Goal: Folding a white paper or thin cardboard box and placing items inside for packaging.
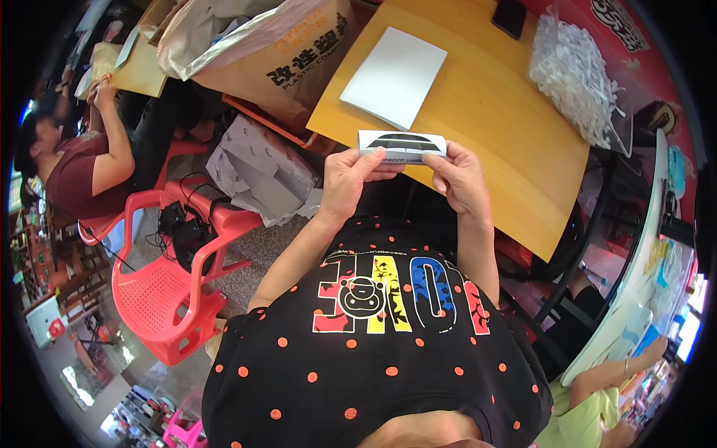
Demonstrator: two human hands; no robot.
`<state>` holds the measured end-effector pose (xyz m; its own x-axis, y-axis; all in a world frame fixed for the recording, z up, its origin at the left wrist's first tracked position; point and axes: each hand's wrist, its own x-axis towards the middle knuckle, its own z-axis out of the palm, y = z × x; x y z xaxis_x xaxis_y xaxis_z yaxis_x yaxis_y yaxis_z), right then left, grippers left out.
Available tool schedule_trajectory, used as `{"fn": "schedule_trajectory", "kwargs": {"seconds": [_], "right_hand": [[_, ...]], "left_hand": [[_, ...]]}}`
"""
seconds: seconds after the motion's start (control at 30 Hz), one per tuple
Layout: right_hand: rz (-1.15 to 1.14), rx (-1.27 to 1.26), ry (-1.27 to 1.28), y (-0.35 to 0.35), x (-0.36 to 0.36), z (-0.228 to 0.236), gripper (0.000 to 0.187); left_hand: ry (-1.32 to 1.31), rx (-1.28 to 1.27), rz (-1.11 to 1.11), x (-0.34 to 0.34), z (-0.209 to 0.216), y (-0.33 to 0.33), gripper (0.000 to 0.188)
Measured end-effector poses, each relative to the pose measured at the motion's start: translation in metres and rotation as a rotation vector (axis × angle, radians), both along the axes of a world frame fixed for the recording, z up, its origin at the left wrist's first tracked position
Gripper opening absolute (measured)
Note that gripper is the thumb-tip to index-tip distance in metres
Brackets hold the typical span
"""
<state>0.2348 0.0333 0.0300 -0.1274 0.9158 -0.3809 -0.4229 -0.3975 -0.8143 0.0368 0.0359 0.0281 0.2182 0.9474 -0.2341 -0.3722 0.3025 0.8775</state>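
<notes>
Between my two hands, just off the table's near edge, is a small white and grey printed carton (403,142) with a black arched shape on it. My left hand (345,183) grips its left end, thumb on the near face and fingers underneath. At the right end my right hand (464,183) pinches it with thumb and fingers. Whether the carton is flat or folded up, I cannot tell. Beyond it, a stack of white sheets (396,75) lies on the yellow wooden table (508,142).
A clear plastic bin (575,82) of white curled pieces stands at the table's far right, near a dark phone (509,16). To the left are a large printed sack (261,60), a grey crumpled bag (258,168) and a red plastic chair (160,291) with black cables. People sit on both sides.
</notes>
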Motion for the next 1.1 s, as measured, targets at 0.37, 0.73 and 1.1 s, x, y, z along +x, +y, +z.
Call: {"fn": "schedule_trajectory", "kwargs": {"seconds": [0.37,0.73,1.1], "right_hand": [[-0.094,0.082,0.074,0.000,-0.001,-0.022,0.016],[-0.249,0.213,-0.432,-0.009,-0.003,-0.003,0.022],[-0.150,0.709,-1.092,-0.015,0.003,0.001,0.014]], "left_hand": [[0.053,0.075,-0.022,0.006,0.000,0.000,0.025],[0.061,0.089,-0.009,-0.001,-0.004,0.007,0.024],[0.197,0.218,-0.024,0.004,-0.002,0.002,0.022]]}}
